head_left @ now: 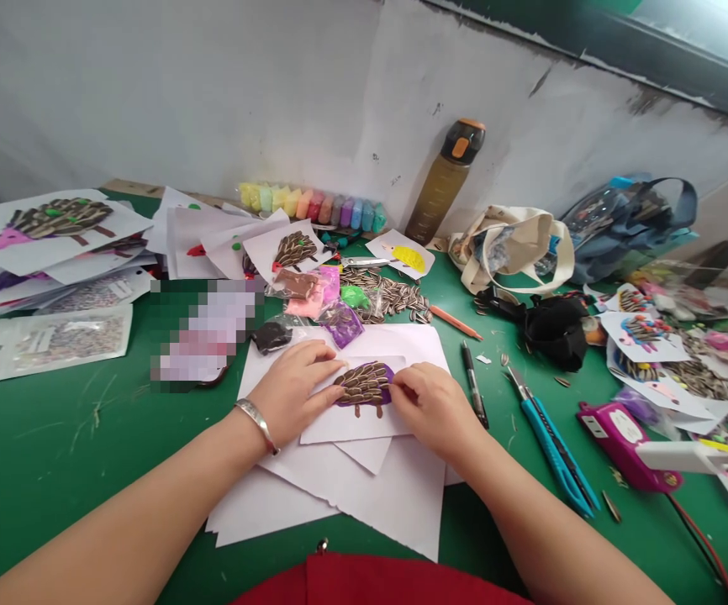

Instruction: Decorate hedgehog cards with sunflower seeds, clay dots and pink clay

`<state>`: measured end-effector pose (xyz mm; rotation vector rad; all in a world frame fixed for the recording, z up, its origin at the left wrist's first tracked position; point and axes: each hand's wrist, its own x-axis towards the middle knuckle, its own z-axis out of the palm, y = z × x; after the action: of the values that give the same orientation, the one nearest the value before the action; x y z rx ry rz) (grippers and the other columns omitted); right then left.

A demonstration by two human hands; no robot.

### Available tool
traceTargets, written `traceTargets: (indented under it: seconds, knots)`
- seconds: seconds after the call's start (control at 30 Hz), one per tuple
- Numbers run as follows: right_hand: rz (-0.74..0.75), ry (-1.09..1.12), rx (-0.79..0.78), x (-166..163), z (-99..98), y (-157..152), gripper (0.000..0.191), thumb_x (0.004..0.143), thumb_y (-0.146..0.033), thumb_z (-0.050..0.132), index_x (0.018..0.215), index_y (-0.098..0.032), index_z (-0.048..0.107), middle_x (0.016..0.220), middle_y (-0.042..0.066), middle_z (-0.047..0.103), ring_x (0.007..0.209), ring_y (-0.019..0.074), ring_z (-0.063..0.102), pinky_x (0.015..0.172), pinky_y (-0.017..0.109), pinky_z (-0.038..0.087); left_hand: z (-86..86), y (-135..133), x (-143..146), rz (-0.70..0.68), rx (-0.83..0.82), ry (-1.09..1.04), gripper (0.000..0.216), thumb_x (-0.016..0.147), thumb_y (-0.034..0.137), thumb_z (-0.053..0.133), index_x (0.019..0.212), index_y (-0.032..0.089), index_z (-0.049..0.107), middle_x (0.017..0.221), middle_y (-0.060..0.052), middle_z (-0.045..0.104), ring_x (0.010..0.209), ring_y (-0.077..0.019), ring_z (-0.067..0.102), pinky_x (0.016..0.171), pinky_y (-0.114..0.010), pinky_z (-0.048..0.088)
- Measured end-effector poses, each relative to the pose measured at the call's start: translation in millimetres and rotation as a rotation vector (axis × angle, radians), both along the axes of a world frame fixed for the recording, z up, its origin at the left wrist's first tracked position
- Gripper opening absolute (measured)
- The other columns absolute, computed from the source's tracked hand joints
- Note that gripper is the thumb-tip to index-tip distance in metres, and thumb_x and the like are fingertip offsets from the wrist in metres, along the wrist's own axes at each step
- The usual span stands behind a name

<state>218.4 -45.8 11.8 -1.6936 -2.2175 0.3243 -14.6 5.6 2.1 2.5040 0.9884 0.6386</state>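
Observation:
A purple clay hedgehog [364, 386] covered with striped sunflower seeds lies on a small white sheet [351, 424] in front of me. My left hand [293, 391], with a silver bracelet at the wrist, rests on the paper, its fingers pressed against the hedgehog's left side. My right hand [430, 405] is curled at the hedgehog's right end, fingertips pinched against the clay and seeds. More white sheets [364, 496] lie stacked underneath on the green table [55, 445].
A heap of sunflower seeds [389, 296] and clay bags [332, 307] lie behind the sheet. Finished hedgehog pictures [55, 227] pile at the left. A pen [472, 382], blue cutter [550, 441], glue gun [638, 445], bottle [443, 181] and bags [629, 223] stand right.

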Motion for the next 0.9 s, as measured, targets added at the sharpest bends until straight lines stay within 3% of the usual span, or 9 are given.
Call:
traceTargets:
  seconds: [0.7, 0.9]
  knots:
    - [0.025, -0.011, 0.013, -4, -0.7, 1, 0.021, 0.085, -0.017, 0.05, 0.064, -0.02, 0.054, 0.066, 0.002, 0.057, 0.066, 0.0158, 0.05, 0.063, 0.028, 0.034, -1.1, 0, 0, 0.007, -0.001, -0.019, 0.027, 0.089, 0.03, 0.054, 0.11, 0.016, 0.066, 0.108, -0.01, 0.06, 0.104, -0.0256, 0.054, 0.094, -0.043, 0.045]
    - [-0.181, 0.0, 0.014, 20, 12.1, 22, 0.026, 0.088, -0.025, 0.049, 0.063, -0.021, 0.055, 0.065, 0.0, 0.059, 0.064, 0.0154, 0.054, 0.059, 0.026, 0.032, -0.4, 0, 0, 0.001, -0.024, 0.004, 0.028, 0.09, 0.03, 0.053, 0.111, 0.016, 0.065, 0.109, -0.011, 0.059, 0.105, -0.0255, 0.053, 0.095, -0.043, 0.044]
